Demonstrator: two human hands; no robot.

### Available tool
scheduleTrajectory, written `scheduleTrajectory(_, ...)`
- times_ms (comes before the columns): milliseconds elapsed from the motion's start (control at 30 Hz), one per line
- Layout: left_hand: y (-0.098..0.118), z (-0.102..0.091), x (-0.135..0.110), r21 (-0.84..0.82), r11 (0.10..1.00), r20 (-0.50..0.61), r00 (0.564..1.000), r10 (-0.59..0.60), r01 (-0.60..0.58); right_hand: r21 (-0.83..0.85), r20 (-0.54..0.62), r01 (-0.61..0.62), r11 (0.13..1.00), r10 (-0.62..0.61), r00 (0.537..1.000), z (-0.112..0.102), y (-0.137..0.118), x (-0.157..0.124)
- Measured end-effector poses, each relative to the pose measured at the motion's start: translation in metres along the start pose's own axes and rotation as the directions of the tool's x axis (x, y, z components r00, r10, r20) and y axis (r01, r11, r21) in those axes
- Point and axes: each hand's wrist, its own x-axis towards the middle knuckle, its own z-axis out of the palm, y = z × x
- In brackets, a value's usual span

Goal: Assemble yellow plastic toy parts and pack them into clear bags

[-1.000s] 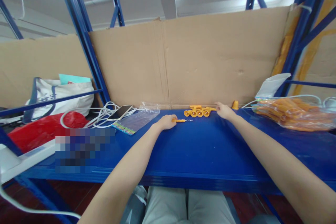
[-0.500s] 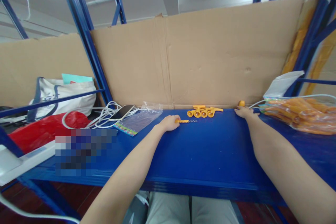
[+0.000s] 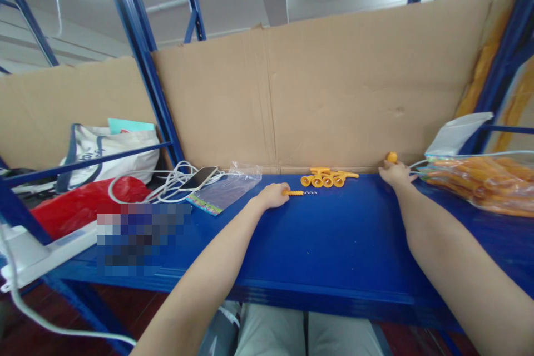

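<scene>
My left hand (image 3: 273, 196) is closed around one end of an orange spiral-ridged rod (image 3: 296, 193), just above the blue tabletop (image 3: 317, 245). A thin metal coil spring (image 3: 310, 193) sticks out of the rod's right end. At the back right, my right hand (image 3: 396, 173) has its fingers around an orange rounded piece (image 3: 391, 157), whose top shows above them. Between the hands, near the cardboard, lie several orange cup-ended pieces (image 3: 327, 181) in a row, with open round mouths facing me.
A clear bag of orange parts (image 3: 479, 181) lies at the right. Left of centre are an empty plastic bag (image 3: 227, 192), a phone (image 3: 199, 178) and tangled white cables (image 3: 171, 189). A cardboard panel (image 3: 354, 89) closes off the back. A white power strip (image 3: 54, 256) lies far left.
My right hand has closed around the orange rounded piece and lifted it slightly. The left hand keeps its hold on the spiral rod. The whole view has shifted a little.
</scene>
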Motion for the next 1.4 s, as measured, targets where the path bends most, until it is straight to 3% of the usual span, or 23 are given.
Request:
scheduleTrajectory(67, 0.0, 0.0, 0.0, 0.006, 1.0, 0.002, 1.0, -0.001, 0.001, 0.137, -0.076, -0.083, 0.987, 0.094, 0.993, -0.015, -0.013, 0.0)
scheduleTrajectory(233, 0.0, -0.001, 0.002, 0.002, 1.0, 0.005, 1.0, -0.007, 0.007, 0.405, -0.269, -0.045, 0.913, 0.166, 0.949, -0.068, -0.053, 0.012)
scheduleTrajectory(433, -0.001, 0.0, 0.003, -0.021, 1.0, 0.004, 1.0, -0.011, 0.011, 0.434, -0.355, 0.215, 0.875, -0.053, 0.933, -0.11, -0.075, 0.013)
scheduleTrajectory(567, 0.0, -0.001, 0.003, -0.035, 0.999, -0.019, 1.0, -0.006, 0.005, 0.421, -0.211, 0.25, 0.872, -0.174, 0.962, -0.109, -0.079, -0.008)
scheduleTrajectory(700, 0.004, -0.005, 0.001, -0.004, 0.999, 0.004, 0.999, -0.033, 0.033, 0.501, -0.075, 0.131, 0.856, -0.107, 0.991, -0.082, -0.078, -0.037)
scheduleTrajectory(767, 0.007, -0.007, 0.0, 0.014, 0.999, 0.013, 0.999, -0.051, 0.051, 0.486, -0.042, 0.147, 0.861, -0.144, 0.989, -0.067, -0.074, -0.051)
scheduleTrajectory(867, 0.007, -0.009, -0.003, 0.024, 0.998, 0.011, 0.999, -0.052, 0.052, 0.335, 0.022, 0.31, 0.89, -0.336, 0.942, -0.055, -0.066, -0.065)
scheduleTrajectory(967, 0.004, -0.008, -0.004, 0.01, 0.999, -0.018, 0.999, -0.034, 0.034, 0.278, 0.027, 0.454, 0.847, -0.479, 0.877, -0.055, -0.063, -0.069)
scheduleTrajectory(1133, 0.0, -0.005, -0.002, -0.052, 0.999, -0.134, 0.991, -0.009, 0.002, 0.29, -0.028, 0.725, 0.624, -0.752, 0.658, -0.053, -0.069, -0.072)
scheduleTrajectory(1267, 0.003, -0.004, -0.001, -0.109, 0.993, -0.223, 0.975, 0.009, -0.034, 0.347, -0.028, 0.799, 0.492, -0.846, 0.533, -0.046, -0.078, -0.081)
scheduleTrajectory(1400, 0.006, -0.004, -0.002, -0.124, 0.99, -0.265, 0.964, 0.025, -0.06, 0.345, -0.038, 0.837, 0.424, -0.885, 0.464, -0.042, -0.083, -0.087)
